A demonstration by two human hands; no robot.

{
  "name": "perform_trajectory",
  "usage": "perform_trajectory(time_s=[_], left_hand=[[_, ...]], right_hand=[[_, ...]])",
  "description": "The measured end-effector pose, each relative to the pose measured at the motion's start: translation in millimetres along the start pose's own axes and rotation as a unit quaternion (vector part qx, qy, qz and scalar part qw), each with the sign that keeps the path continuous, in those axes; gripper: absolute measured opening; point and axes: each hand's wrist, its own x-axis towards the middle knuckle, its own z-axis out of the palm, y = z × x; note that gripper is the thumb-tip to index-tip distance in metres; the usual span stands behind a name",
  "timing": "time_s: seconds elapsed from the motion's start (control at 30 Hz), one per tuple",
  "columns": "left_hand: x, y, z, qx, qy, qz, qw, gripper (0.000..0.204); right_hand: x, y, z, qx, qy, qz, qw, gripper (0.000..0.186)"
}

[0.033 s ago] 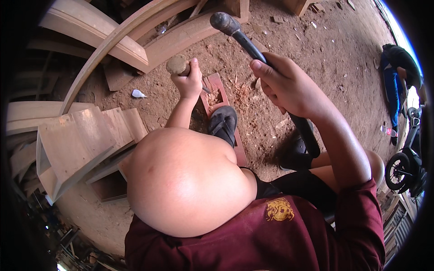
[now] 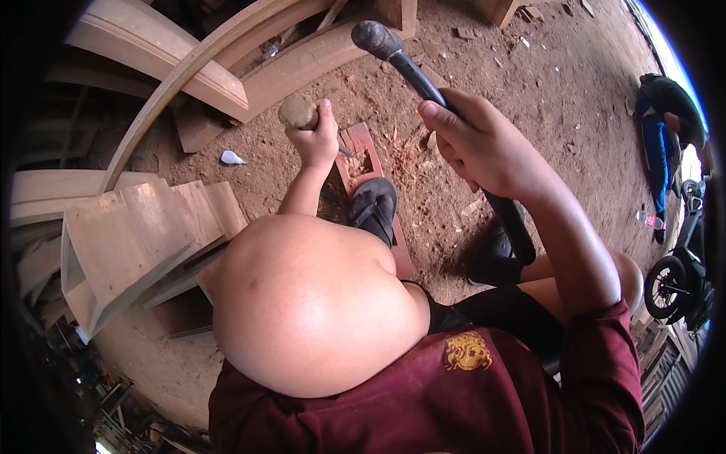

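Observation:
My left hand (image 2: 315, 142) is wrapped round a wood chisel (image 2: 297, 112), its worn wooden handle end pointing up. The chisel's blade comes down at a hollow cut in a reddish wooden board (image 2: 357, 139) on the ground, with pale chips in the cut. My right hand (image 2: 480, 144) grips a black-handled hammer (image 2: 412, 76) by the shaft, raised well above the ground, its dark rounded head up and to the left, apart from the chisel. My foot in a black flip-flop (image 2: 373, 203) rests on the board.
Wood shavings (image 2: 408, 159) litter the dirt floor. Wooden frames (image 2: 174, 60) stand at the far left, above a stack of planks (image 2: 144, 227). A small white bottle (image 2: 231, 157) lies near my left hand. At right are a bent-over person (image 2: 669, 113) and a motorbike (image 2: 677, 280).

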Motion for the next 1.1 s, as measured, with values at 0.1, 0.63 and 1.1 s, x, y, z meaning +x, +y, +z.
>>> perform_trajectory(time_s=[0.1, 0.63, 1.1], left_hand=[[-6, 2, 1, 0.045, 0.017, 0.009, 0.999, 0.026], [-5, -5, -6, 0.049, 0.025, 0.017, 0.998, 0.024], [-1, -22, 2, 0.080, 0.004, 0.070, 0.994, 0.026]], right_hand=[[-2, -5, 1, 0.006, -0.003, 0.013, 1.000, 0.032], [-1, -2, 2, -0.038, 0.005, -0.012, 0.999, 0.045], [-4, -5, 5, -0.072, 0.015, -0.012, 0.997, 0.046]])
